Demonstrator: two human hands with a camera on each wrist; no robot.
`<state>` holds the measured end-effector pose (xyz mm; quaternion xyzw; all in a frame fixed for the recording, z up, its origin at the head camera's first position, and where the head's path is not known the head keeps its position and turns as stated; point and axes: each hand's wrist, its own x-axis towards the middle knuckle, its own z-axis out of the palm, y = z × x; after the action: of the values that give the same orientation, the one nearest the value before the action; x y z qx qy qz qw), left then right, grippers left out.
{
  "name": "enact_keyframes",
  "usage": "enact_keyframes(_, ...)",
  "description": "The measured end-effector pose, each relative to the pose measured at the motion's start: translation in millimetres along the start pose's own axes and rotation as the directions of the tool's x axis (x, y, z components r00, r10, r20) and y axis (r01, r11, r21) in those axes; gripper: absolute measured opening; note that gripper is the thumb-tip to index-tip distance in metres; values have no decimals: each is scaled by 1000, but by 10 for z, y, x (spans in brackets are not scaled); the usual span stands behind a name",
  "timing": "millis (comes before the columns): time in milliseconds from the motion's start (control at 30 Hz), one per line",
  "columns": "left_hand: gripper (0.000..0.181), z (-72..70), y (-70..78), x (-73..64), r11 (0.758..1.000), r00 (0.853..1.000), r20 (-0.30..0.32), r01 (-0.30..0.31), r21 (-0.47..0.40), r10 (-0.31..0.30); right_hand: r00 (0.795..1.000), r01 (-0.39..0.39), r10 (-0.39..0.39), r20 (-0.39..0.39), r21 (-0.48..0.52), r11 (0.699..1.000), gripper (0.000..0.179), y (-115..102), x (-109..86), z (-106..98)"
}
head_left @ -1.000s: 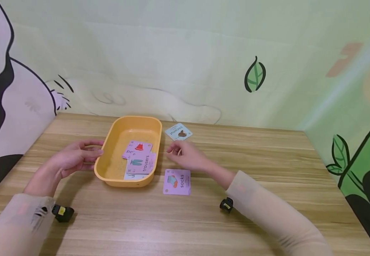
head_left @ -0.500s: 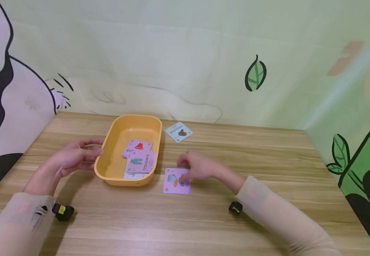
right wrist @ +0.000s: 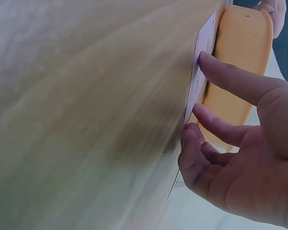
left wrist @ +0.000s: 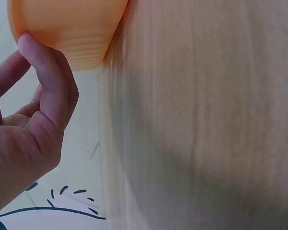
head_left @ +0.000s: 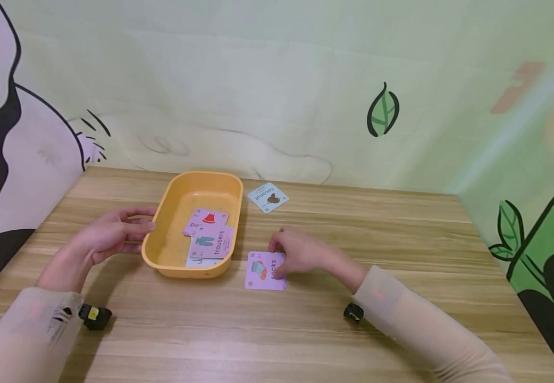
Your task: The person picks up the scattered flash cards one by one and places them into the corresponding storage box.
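Observation:
My left hand point(head_left: 116, 234) is at the left side of a yellow plastic tray point(head_left: 161, 242). In the left wrist view, a fingertip touches the tray's rim point(left wrist: 12, 19) from outside. Several cards lie in the tray, including a purple trousers card point(head_left: 210, 243) and one with a red garment point(head_left: 208, 218). Right of the tray, a purple socks card point(head_left: 258, 282) lies flat on the table. Over its right part is my right hand point(head_left: 303, 252), thumb on its face. The right wrist view shows the thumb and a finger touching the card point(right wrist: 204, 38), apart from each other.
A light blue coconut card point(head_left: 266, 197) lies on the wooden table point(head_left: 377, 239) behind my right hand, right of the tray's far end. A printed cloth backdrop point(head_left: 277, 96) rises along the table's back edge.
My right hand has moved from near the coconut card towards me and right, onto the socks card. Its thumb has shifted slightly across the card. The left hand and tray stay in place.

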<state>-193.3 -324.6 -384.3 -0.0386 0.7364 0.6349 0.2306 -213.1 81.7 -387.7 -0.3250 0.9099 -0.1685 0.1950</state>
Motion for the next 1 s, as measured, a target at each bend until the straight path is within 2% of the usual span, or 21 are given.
enact_keyframes(133, 69, 1, 5, 1, 1000, 1000, 1, 2, -5, -2, 1000, -17, 17, 4, 12, 1000, 46, 14, 20, 14)
enact_keyframes(333, 69, 12, 5, -3, 1000, 1000, 0, 2, -10, -2, 1000, -27, 26, 15, 85, 996, 46, 50, 52, 19)
enact_keyframes(633, 70, 11, 13, -6, 1000, 1000, -4, 9, -8, -10, 999, 21, -28, 23, 252, 967, 44, 105, 35, -22)
enact_keyframes(767, 70, 7, 5, -4, 1000, 1000, -2, 11, -19, -11, 1000, -1, -5, 20, 287, 958, 38, 126, 18, -35)
enact_keyframes(1000, 70, 4, -6, 9, 1000, 1000, -6, 11, -13, -11, 999, 15, 1, -45, 351, 936, 19, 171, 21, -79)
